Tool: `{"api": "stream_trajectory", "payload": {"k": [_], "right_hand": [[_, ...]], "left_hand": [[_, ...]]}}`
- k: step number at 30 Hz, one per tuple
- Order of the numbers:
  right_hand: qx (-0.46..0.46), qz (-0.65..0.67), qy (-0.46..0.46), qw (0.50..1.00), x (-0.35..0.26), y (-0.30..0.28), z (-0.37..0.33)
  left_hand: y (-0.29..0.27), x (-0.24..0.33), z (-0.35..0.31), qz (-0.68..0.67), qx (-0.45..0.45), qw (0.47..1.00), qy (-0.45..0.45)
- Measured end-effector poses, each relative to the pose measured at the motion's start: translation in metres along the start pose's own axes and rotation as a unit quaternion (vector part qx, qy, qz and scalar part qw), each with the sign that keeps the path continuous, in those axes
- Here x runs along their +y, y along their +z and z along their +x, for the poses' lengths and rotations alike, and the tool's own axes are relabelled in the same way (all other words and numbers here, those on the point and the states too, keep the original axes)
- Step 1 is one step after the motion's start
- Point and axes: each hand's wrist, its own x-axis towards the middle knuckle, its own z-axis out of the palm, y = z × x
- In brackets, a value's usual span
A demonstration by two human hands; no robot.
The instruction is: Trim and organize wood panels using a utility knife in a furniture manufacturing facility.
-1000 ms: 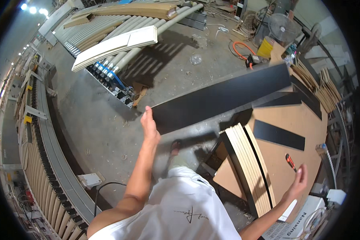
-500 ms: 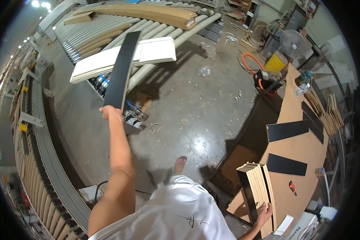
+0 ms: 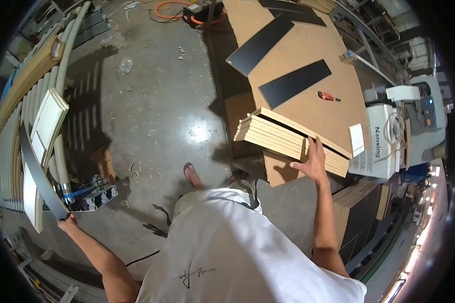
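Observation:
At the far left my left hand [image 3: 67, 222] is closed round the near end of a long black board [image 3: 39, 179]. That board lies slantwise over a stack of white boards [image 3: 49, 113] on the roller conveyor. On the right, a stack of narrow boards [image 3: 283, 135] with pale edges up rests at the near edge of the brown worktable [image 3: 308, 40]. Over its near edge reaches my right hand [image 3: 314, 164], thumb and fingers spread apart. The fingertips are by the dark gap between boards; whether they press on the stack I cannot tell.
Black panels [image 3: 296, 83] and a red utility knife [image 3: 328, 96] lie on the worktable. Beyond its right edge stands a white machine [image 3: 381, 141]. More stacked boards [image 3: 361, 212] are low at right. An orange hose [image 3: 174, 6] and debris lie on the floor.
My view has turned to the right. My right hand has spread its fingers over the board stack. The black board stays in my left hand, now lower and farther left in view.

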Motion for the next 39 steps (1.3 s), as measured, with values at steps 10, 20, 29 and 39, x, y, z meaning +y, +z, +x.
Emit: {"api": "stream_trajectory", "payload": {"k": [10, 20, 29, 39], "right_hand": [[-0.088, -0.12, -0.135, 0.98, 0.056, -0.013, 0.041], [-0.086, -0.121, -0.212, 0.966, 0.09, -0.017, 0.037], [-0.092, -0.073, -0.234, 0.965, 0.151, -0.022, 0.027], [-0.016, 0.072, -0.192, 0.979, 0.137, 0.023, -0.015]], "left_hand": [[0.174, 0.155, -0.276, -0.041, 0.257, 0.937, 0.232], [0.436, 0.268, -0.644, -0.078, -0.665, 0.721, 0.176], [0.471, 0.281, -0.669, -0.105, -0.746, 0.656, 0.048], [0.494, 0.299, -0.647, -0.078, -0.803, 0.587, 0.068]]}}
